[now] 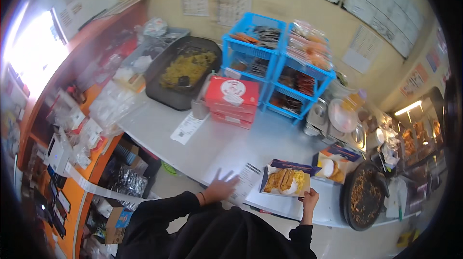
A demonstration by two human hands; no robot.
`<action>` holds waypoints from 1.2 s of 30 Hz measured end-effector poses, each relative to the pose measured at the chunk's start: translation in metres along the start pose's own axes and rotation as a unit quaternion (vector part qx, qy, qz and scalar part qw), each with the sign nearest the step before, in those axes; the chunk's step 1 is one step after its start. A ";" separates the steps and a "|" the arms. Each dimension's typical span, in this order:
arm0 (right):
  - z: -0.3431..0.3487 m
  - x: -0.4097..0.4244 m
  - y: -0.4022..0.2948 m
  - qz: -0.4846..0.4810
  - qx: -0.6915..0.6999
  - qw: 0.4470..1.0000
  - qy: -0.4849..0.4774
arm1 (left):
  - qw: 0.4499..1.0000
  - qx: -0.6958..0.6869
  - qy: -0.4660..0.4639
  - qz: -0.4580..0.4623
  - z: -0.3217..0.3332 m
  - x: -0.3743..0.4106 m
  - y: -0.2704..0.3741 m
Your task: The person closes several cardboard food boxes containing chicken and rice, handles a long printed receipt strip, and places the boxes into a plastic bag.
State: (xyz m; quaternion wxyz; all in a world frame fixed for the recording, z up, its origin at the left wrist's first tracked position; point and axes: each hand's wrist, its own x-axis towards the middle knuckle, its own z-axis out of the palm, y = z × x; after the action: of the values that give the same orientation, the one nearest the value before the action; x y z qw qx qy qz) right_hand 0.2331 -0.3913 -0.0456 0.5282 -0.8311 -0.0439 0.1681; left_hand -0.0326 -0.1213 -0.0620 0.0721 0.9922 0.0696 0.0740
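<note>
My right hand [310, 201] pinches the near right corner of an open paper meal box [266, 183]. Inside lie sliced breaded fried meat [281, 179], white rice [292, 188] and a yellow food [299, 177]. My left hand [219, 188], slightly blurred, is at the counter's near edge with its fingers spread and nothing in it. Just right of its fingertips is a long printed paper slip [249, 179] on the counter. Beyond the held box, a second open meal box [349, 155] contains white rice and fried food.
A round black pan of fried bits [367, 197] stands at the right. Red boxes [231, 100] are stacked below blue basket racks [253, 42]. A dark tub of yellow food [159, 92] and another paper slip [190, 127] are further left. An orange shelf unit [92, 175] bounds the left side.
</note>
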 end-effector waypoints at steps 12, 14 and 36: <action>0.142 -0.047 -0.137 -0.333 -0.296 0.893 0.060 | 0.954 0.053 0.092 -0.282 -0.030 -0.004 -0.137; 0.185 -0.057 -0.147 -0.445 -0.210 0.869 -0.048 | 0.958 -0.005 0.105 -0.268 -0.033 -0.001 -0.150; 0.476 -0.058 -0.187 -0.465 -0.205 0.829 -0.235 | 0.934 -0.112 0.134 -0.313 -0.059 -0.042 -0.284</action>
State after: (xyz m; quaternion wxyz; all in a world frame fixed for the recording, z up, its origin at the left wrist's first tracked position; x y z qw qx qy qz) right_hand 0.0429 0.0866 -0.0484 0.3350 -0.7372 -0.5814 0.0798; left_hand -0.1190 0.1583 -0.0537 0.1922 0.8866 0.3767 0.1871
